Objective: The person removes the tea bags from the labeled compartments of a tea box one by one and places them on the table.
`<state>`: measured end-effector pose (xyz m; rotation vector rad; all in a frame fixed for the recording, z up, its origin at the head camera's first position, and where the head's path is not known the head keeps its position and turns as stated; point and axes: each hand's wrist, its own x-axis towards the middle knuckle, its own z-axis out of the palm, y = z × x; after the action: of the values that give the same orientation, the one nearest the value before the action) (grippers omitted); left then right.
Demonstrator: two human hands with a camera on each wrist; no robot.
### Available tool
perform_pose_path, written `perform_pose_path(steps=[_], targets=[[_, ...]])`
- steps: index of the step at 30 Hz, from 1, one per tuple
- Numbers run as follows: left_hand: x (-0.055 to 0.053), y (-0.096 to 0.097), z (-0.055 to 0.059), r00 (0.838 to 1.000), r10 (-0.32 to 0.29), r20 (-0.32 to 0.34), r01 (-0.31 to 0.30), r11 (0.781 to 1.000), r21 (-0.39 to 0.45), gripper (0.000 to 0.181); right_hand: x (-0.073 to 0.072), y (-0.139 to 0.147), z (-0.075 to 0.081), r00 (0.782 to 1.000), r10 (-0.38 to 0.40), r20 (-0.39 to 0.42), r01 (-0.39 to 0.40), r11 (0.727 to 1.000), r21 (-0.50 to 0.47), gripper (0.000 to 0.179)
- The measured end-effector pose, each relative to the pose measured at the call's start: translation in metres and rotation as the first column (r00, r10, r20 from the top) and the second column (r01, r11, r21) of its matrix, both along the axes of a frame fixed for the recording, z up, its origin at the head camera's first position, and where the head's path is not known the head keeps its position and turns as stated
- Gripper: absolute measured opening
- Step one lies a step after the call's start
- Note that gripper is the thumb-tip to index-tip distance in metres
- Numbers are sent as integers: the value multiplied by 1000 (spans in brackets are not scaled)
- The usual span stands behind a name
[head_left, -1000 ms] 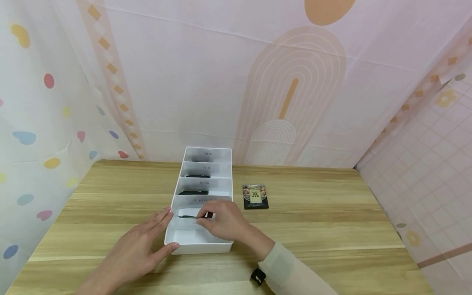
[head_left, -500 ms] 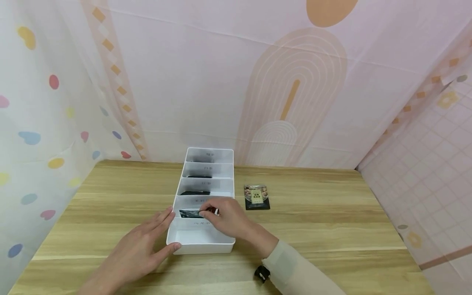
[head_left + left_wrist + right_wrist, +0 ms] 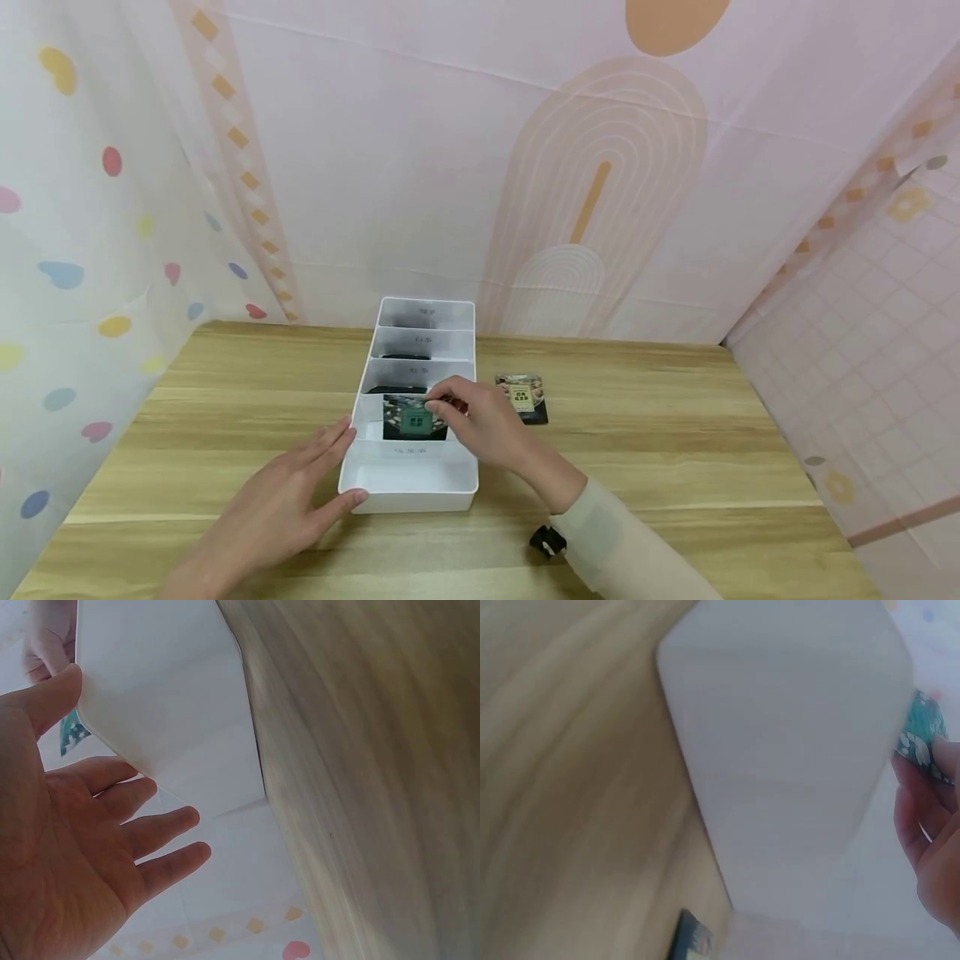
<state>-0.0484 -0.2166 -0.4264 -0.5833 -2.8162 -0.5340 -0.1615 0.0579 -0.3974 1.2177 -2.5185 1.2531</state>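
A long white divided box (image 3: 408, 502) stands on the table, its row of compartments running away from me. My left hand (image 3: 277, 508) rests at its near left side, fingers extended along the rim and thumb at the front corner. Between thumb and fingers, my right hand (image 3: 487, 421) pinches the right edge of a dark tea sachet (image 3: 414, 419) with a green label. The sachet stands upright, face toward me, over the second compartment from the front. In the right wrist view, the green sachet (image 3: 922, 735) shows above the box rim.
Right of the box, a black tea sachet with a cream label (image 3: 522, 397) lies flat on the wooden table (image 3: 660, 442). Dark sachets sit low in the compartments farther back. Printed curtains (image 3: 375, 167) hang behind and beside the table.
My right hand has lifted and moved slightly right, raising the sachet from lying low in the compartment to upright, its green face now showing. My left hand stays at the box.
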Motion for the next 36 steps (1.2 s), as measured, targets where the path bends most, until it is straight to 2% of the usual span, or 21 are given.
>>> perform_pose_path(steps=[11,18,29,36], targets=[[-1,0,-1,1000,2,11,-2,1000,4,76,-8,18,20,995,-81,-58,77,995,-59,6],[-1,1,-1,1000,3,15,-4,1000,14,77,-14,35,30,991,-127,-46,123,989,-84,8],[0,0,-1,1000,5,14,-6,1000,26,76,-26,64,35,987,-157,-36,153,984,-94,10],[1,-1,-4,1000,7,6,-7,1000,24,75,-32,79,35,979,-206,-11,203,974,-103,11]])
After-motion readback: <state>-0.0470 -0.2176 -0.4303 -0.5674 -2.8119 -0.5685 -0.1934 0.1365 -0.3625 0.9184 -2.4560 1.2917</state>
